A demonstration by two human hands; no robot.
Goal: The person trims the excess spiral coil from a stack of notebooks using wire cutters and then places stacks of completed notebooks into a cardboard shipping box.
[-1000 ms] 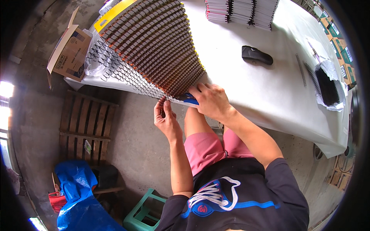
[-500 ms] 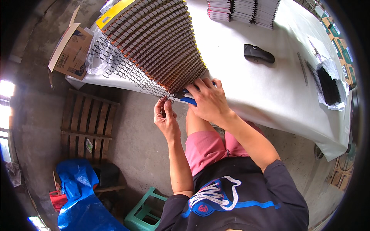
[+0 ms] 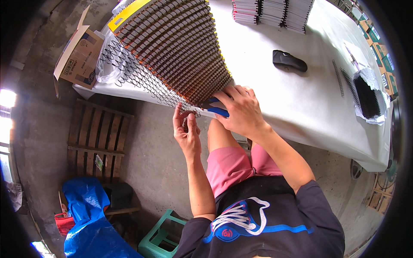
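A fanned stack of spiral-bound notebooks (image 3: 172, 51) with yellow at its edges lies at the table's near left. Dark spiral coil ends (image 3: 144, 86) stick out in rows along its left side. My right hand (image 3: 243, 109) grips blue-handled pliers (image 3: 218, 112), their jaws at the stack's nearest corner and partly hidden. Just left of that corner is my left hand (image 3: 187, 131), its index finger raised and thumb curled in. Between those fingers sits a reddish-brown coil piece (image 3: 186, 115); its far end is hard to make out.
On the white-covered table (image 3: 254, 56) lie a black mouse-shaped object (image 3: 289, 60), more bound notebooks (image 3: 275, 13) and a wrapped bundle of black coils (image 3: 368, 96). An open cardboard box (image 3: 81, 56) stands left, above a wooden pallet (image 3: 99, 137). A green stool (image 3: 161, 236) is near me.
My right hand and the pliers have shifted slightly right. My left index finger has straightened upward and the left fingers have loosened, showing more of the reddish-brown coil.
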